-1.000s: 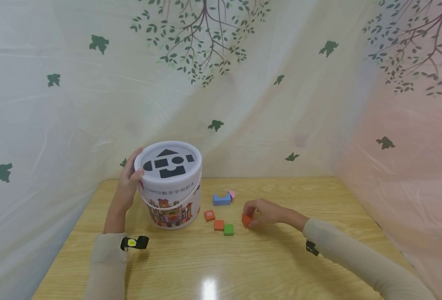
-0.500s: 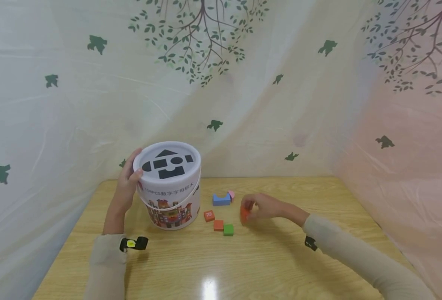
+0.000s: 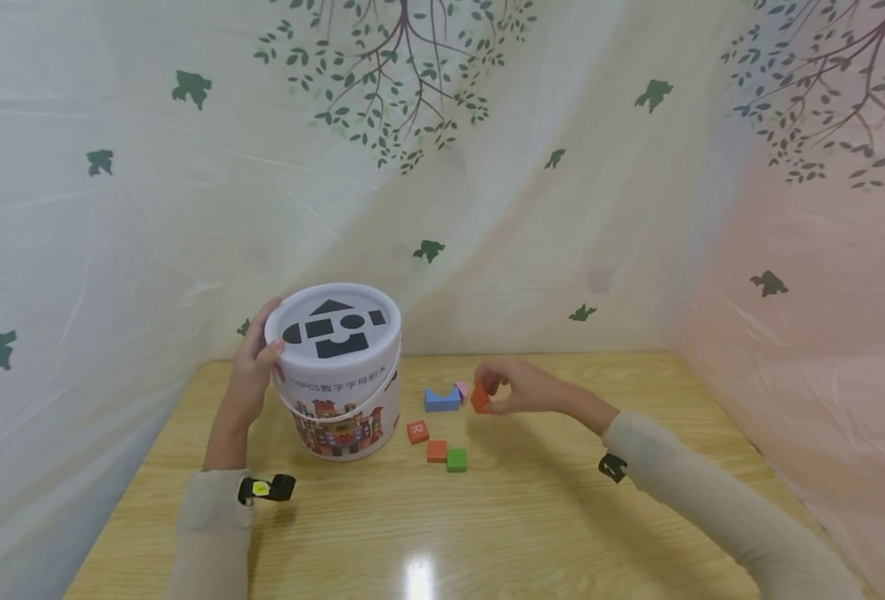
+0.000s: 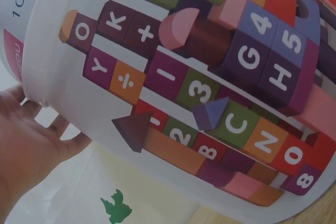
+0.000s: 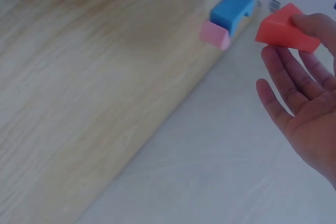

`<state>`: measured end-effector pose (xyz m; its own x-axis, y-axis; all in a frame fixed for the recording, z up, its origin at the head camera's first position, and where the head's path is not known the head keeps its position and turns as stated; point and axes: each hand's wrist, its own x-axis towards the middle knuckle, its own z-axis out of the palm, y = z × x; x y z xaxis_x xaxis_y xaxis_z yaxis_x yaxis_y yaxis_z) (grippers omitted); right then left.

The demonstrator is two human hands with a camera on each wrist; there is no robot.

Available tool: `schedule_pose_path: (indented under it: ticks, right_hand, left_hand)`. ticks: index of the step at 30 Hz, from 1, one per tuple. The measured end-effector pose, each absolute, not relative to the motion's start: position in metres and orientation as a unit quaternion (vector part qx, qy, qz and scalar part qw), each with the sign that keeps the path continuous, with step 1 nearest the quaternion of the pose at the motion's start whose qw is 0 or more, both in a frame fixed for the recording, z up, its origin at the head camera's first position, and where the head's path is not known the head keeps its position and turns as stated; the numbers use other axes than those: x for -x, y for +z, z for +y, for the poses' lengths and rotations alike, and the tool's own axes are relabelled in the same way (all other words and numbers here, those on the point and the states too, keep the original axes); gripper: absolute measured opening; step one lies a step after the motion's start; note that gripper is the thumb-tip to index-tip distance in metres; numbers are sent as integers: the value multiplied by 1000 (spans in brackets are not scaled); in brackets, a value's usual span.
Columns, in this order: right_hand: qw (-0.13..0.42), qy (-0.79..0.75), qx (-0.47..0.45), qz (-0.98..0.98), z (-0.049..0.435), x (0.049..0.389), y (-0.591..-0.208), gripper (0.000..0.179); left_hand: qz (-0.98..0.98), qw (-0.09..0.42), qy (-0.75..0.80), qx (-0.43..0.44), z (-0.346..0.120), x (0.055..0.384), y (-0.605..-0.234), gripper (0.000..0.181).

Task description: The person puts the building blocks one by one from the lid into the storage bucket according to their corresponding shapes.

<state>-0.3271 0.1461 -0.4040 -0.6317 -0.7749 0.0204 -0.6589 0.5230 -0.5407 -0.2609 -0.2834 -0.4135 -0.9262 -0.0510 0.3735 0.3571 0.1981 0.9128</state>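
Observation:
On the left of the head view stands a white lidded bucket (image 3: 337,379) printed with toy blocks and black shapes on its lid. My left hand (image 3: 251,362) grips its upper left side, thumb at the front of the rim. Close up in the left wrist view, the fingers (image 4: 71,142) lie against the bucket's wall (image 4: 68,100). To the right, my right hand (image 3: 525,387) pinches a red triangular block (image 3: 480,398) between thumb and fingers. In the right wrist view this red block appears raised, near a blue arch block (image 5: 230,10) and a pink block (image 5: 214,35).
On the wooden table (image 3: 562,517), a red block marked R (image 3: 417,432), a plain red block (image 3: 437,451) and a green block (image 3: 457,460) lie right of the bucket. A leaf-patterned curtain (image 3: 517,275) hangs behind the table's back edge.
My right hand has lifted the red triangular block and moved it back and slightly left, closer to the pink block. The left hand stays on the bucket.

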Motion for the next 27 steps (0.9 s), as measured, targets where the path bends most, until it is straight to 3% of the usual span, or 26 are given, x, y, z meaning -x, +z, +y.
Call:
schedule_pose_path:
  ticks: [12, 27]
  right_hand:
    - [53, -283, 440, 850, 127, 334, -371, 35]
    - [29, -389, 391, 834, 92, 344, -323, 41]
  left_hand:
    - [-757, 163, -625, 102, -282, 260, -413, 63]
    - [-760, 164, -621, 102, -284, 261, -413, 63]
